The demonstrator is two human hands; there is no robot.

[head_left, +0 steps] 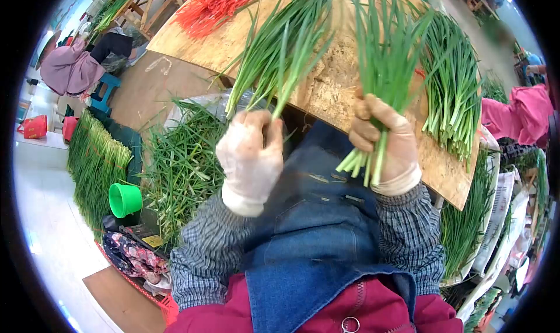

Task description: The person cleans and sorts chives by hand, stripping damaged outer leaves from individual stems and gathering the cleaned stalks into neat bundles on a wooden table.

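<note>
My left hand (251,152), in a pale glove, is closed at the cut ends of some green stalks (291,76) at the near edge of the wooden board (332,100). The leaves of those stalks spread over the board. In my right hand (388,135), also gloved, is a bunch of long green stalks (388,65). Its leaves point away from me and its pale ends stick out below my fingers. Right of that hand, a thick pile of green stalks (452,82) lies on the board.
Red strips (219,3) lie at the board's far left. Loose leaves (184,164) are heaped at left, near a green bucket (125,200) and stacked bunches (96,164). A person in pink (70,67) sits at upper left. More greens (469,216) stand at lower right.
</note>
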